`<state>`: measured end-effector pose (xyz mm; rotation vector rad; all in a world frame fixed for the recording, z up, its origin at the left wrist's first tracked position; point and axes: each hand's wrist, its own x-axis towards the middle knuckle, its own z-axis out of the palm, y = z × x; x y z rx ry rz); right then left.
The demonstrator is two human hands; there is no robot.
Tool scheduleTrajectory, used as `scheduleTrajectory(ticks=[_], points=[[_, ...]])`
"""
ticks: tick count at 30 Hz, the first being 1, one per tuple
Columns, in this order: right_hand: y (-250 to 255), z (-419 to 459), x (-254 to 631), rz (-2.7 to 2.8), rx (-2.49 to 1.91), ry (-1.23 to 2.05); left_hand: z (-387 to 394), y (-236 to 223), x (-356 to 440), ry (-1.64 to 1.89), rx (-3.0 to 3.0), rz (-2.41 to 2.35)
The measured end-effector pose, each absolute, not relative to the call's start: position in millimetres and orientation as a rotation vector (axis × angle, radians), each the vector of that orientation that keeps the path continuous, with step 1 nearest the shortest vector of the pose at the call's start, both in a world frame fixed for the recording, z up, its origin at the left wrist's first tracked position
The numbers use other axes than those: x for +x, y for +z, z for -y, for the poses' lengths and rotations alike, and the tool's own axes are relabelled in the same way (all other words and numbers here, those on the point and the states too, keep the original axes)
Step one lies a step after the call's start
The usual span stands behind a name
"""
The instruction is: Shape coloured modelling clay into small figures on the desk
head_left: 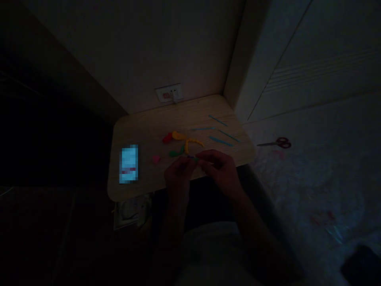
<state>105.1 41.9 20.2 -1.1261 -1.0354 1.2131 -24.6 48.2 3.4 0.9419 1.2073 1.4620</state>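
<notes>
Over the front edge of the small wooden table, my left hand and my right hand meet with their fingertips closed on a small green piece of modelling clay. A dark purplish bit shows at its left end. Just beyond my fingers lie a green clay piece, a ridged orange-yellow clay piece and a red clay lump touching an orange clay piece. To the left of my left hand sits a pink clay lump. My fingers partly hide the held piece.
Several thin blue modelling tools, one a broader blue clay knife, lie at the table's right. A bright pixelated rectangle is on its left side. Red-handled scissors rest on the pale surface at right. A wall socket holds a plug. The room is dim.
</notes>
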Motion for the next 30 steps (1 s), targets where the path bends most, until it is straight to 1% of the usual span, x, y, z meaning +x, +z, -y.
scheduleTrajectory(ticks=[10, 16, 22, 30], points=[[16.0, -38.6, 105.4, 1.154, -1.219, 0.991, -47.0, -3.2, -20.2, 1.453, 0.853, -1.129], [17.6, -37.5, 105.3, 1.380, -1.191, 0.739, -46.9, -0.8, -21.5, 1.458, 0.925, -1.164], [18.5, -36.3, 105.5, 1.543, -1.108, 0.529, -44.4, -0.9, -19.5, 1.520, 0.849, -1.191], [17.8, -33.7, 105.3, 1.511, -1.102, 0.426, -39.8, -1.7, -16.9, 1.506, 0.835, -1.116]])
